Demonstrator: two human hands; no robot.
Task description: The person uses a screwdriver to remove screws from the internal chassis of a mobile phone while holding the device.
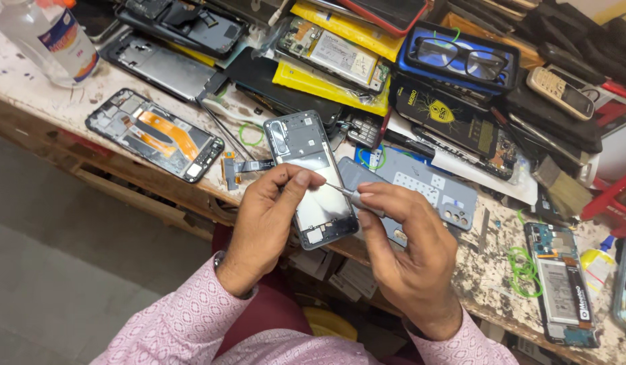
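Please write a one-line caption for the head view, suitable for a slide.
Left hand steadies an opened phone frame while right hand holds a small screwdriver over it, above a cluttered workbench.

a worn, paint-stained wooden workbench [29,74] stands over a plain grey floor [49,270].

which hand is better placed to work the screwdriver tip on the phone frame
Right. The right hand already pinches the small screwdriver, its tip pointing at the phone frame. The left hand is busy gripping the frame's edge to steady it.

yellow packages [326,84] behind, labelled bottle [53,40] far-left
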